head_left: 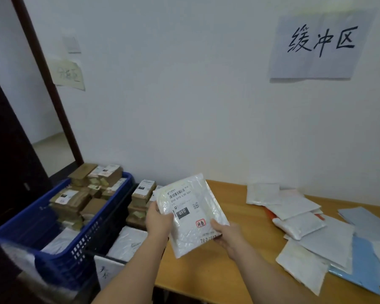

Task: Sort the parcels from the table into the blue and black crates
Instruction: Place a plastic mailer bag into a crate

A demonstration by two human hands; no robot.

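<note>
A white bubble mailer [192, 212] is held label-up above the near-left edge of the wooden table [239, 216]. It is pinched at its left edge by the left hand [159, 219] and gripped at its lower right corner by the right hand [226, 236]. The label is best read in full before release, so that the correct crate is chosen. The blue crate [59, 244], stacked with brown boxes [81, 198], stands to the left; the black crate [116, 207] lies just beside it. More parcels [312, 233] are spread on the table at right.
</note>
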